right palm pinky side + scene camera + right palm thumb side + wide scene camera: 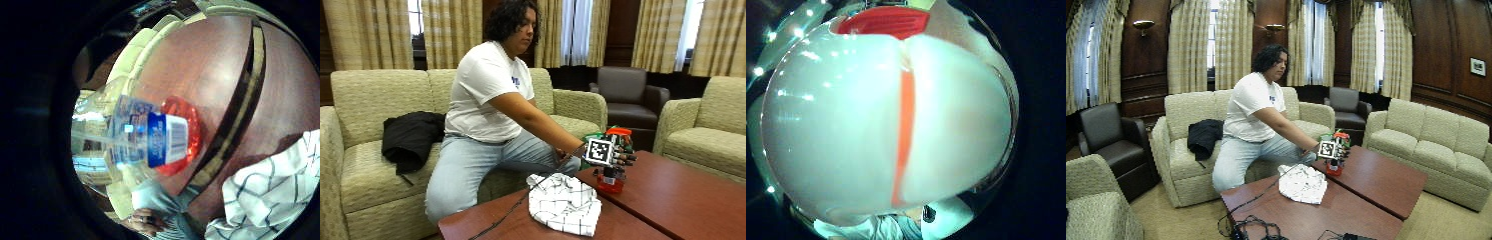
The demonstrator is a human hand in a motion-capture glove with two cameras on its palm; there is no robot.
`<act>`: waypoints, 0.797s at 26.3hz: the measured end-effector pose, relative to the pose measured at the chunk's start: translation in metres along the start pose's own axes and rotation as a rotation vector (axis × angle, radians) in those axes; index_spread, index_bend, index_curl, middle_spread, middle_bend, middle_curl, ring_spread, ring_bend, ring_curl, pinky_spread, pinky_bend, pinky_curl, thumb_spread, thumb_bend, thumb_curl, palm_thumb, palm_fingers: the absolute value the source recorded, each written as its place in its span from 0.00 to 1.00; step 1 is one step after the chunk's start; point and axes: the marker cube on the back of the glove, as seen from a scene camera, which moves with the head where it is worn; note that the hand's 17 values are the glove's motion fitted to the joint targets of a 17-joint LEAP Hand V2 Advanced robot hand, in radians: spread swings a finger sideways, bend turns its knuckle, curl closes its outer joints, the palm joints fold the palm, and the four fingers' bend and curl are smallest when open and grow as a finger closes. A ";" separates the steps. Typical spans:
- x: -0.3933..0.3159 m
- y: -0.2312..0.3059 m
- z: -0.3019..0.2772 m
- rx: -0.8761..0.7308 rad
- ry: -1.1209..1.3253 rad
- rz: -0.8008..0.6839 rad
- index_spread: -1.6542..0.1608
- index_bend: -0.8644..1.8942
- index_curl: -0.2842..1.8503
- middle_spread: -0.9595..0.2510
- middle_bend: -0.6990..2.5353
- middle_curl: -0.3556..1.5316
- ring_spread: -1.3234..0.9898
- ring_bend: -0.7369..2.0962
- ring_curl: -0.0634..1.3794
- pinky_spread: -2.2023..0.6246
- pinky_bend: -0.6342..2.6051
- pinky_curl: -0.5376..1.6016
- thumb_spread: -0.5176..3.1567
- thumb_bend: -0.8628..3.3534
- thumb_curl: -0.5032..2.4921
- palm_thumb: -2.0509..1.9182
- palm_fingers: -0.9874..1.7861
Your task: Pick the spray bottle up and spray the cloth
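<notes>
In the outside view my gloved right hand [617, 153] grips the spray bottle [611, 183] by its neck, fingers curled round it. The bottle is clear with red liquid at the bottom and an orange-red spray head; its base is at the table top [679, 200]. The white checked cloth [563, 202] lies crumpled on the table just beside the bottle, nearer the person. The little finger side palm view looks down the bottle [150, 140] past its blue label to the red base, with the cloth [270, 195] beside it. The bottle [846, 125] fills the thumb side palm view.
The table is two dark wooden tops with a gap [240, 110] between them. A sofa [366, 100] with a black jacket [410, 137] stands behind the person, who sits on it. Cables [1252, 227] lie at the table's near end. The bare hand [144, 220] rests near the lap.
</notes>
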 end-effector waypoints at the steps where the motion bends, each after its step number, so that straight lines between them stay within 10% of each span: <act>1: 0.001 -0.003 -0.001 0.025 0.016 0.003 0.73 0.32 0.38 0.67 0.31 0.42 0.51 0.43 0.34 0.78 0.35 0.46 0.35 0.18 0.37 0.64 0.41; 21: 0.007 0.107 -0.138 -0.234 0.712 -0.084 0.66 0.35 0.25 0.63 0.27 0.37 0.50 0.38 0.25 0.84 0.35 0.42 0.36 0.19 0.32 0.61 0.33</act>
